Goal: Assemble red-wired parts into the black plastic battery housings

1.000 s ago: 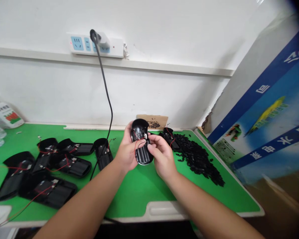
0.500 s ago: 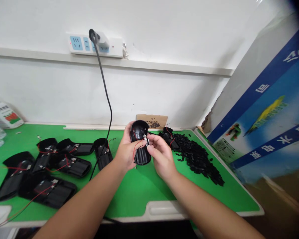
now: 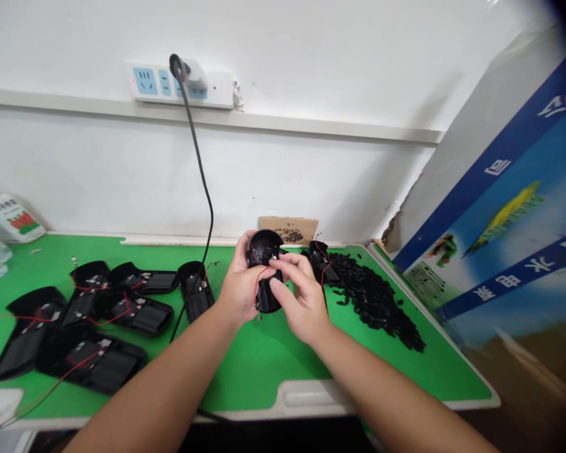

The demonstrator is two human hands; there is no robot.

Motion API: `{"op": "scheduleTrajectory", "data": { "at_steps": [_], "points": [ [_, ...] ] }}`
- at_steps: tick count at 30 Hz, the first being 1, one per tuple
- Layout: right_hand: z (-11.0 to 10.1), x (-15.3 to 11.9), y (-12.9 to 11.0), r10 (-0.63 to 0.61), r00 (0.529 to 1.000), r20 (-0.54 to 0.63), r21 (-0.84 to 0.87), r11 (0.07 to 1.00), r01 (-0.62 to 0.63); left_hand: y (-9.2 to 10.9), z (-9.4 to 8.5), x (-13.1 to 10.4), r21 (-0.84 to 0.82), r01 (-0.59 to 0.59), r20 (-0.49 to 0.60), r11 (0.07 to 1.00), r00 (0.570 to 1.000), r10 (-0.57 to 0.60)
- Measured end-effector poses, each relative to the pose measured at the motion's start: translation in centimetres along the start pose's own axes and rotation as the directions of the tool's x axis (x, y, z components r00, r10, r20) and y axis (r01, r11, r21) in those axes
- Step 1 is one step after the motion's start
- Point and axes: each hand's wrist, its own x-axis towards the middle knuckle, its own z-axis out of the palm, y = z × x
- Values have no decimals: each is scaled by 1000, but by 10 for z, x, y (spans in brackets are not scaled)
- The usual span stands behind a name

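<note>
My left hand [image 3: 238, 283] is wrapped round the left side of a black plastic housing [image 3: 265, 244], held above the green table with its hollow side towards me. The housing has a rounded upper end and a ribbed lower part, and a thin red wire [image 3: 257, 283] hangs from it beside my left thumb. Over the housing's middle, my right hand [image 3: 302, 292] has its fingers bent and its thumb near the lower part. A small shiny metal piece [image 3: 274, 257] shows at the right fingertips. Whatever those fingers pinch is hidden.
Several similar housings [image 3: 146, 314] with red wires lie at the left; another [image 3: 323, 259] lies behind my right hand. A heap of small black parts [image 3: 377, 302] spreads at the right. A black cable [image 3: 202, 170] drops from the power strip [image 3: 221, 88]. Cardboard with dark bits [image 3: 290, 231] leans at the back.
My right fingers have moved slightly left and in over the housing, covering more of its middle and lower part. My left hand keeps its hold with hardly any shift.
</note>
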Motion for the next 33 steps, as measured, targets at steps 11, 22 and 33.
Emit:
{"op": "scheduleTrajectory", "data": {
  "at_steps": [11, 22, 33],
  "points": [
    [-17, 9, -5, -292, 956, 30, -358, 890, 283, -11, -4, -2, 237, -54, 143, 970, 989, 20],
    [-23, 19, -10, -349, 937, 25, -406, 853, 329, -14, -11, -4, 575, -274, 450, 771, 893, -18],
    [-21, 14, 9, 248, 966, -73, 239, 945, -225, -9, 2, -8, 259, 261, 102, 930, 950, -295]
  ]
}}
